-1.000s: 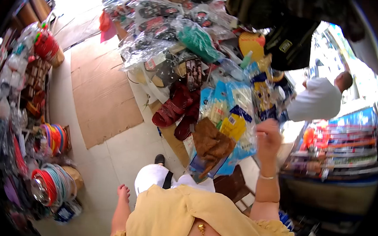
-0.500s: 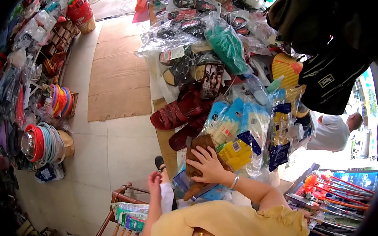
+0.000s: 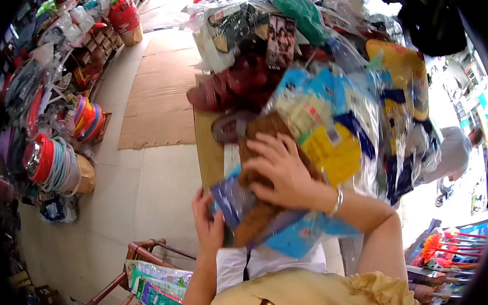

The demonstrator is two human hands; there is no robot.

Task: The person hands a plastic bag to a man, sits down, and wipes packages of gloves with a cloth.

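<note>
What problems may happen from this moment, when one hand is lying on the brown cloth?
The brown cloth overlaps a bluish plastic bag at the pile's near edge; both might slip down together.
The right hand presses close to the yellow packet, so it could push it aside.
The left hand is right by the bag's edge; its fingers might catch the thin plastic.

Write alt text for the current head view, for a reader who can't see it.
A person's right hand rests, fingers spread, on a brown cloth-like item among plastic-wrapped goods, while the left hand is beside a blue-edged packet. Just beyond lie dark red sandals and a yellow packet.
</note>
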